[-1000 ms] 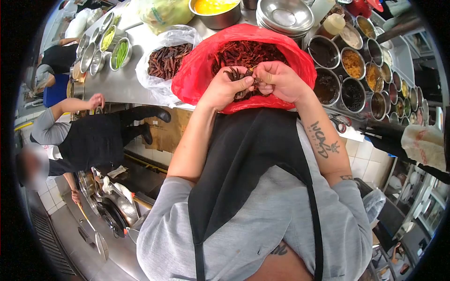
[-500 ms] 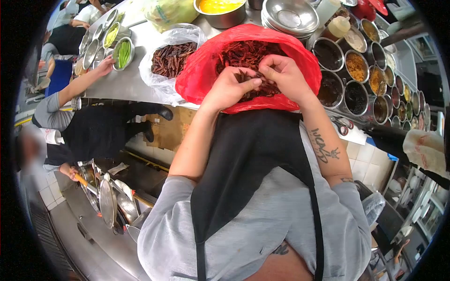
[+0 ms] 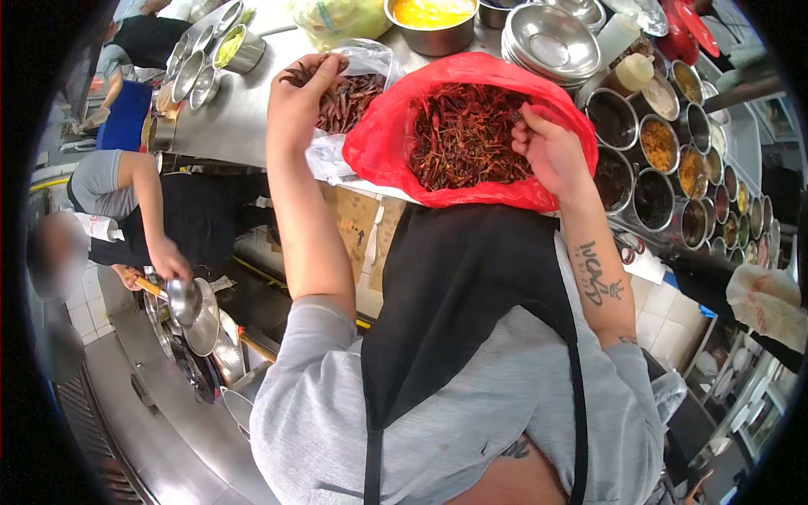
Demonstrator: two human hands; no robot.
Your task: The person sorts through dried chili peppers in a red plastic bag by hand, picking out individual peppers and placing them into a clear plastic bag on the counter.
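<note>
Closed around some dark dried chilies, my left hand is above the white plastic bag, which holds more dried chilies. My right hand is over the right side of the open red plastic bag. Its fingers are pinched together, and what they hold, if anything, is too small to make out. Inside the red bag lies a heap of dried red chilies with stems.
Steel bowls are stacked behind the red bag, beside a pot of yellow liquid. Several containers of sauces and seasonings line the right. At the left, a co-worker holds a ladle over pans.
My hands have separated: the left moved left to the white bag, the right stayed over the red bag's right side. The co-worker's arm moved from a bowl of green vegetables down to the pans.
</note>
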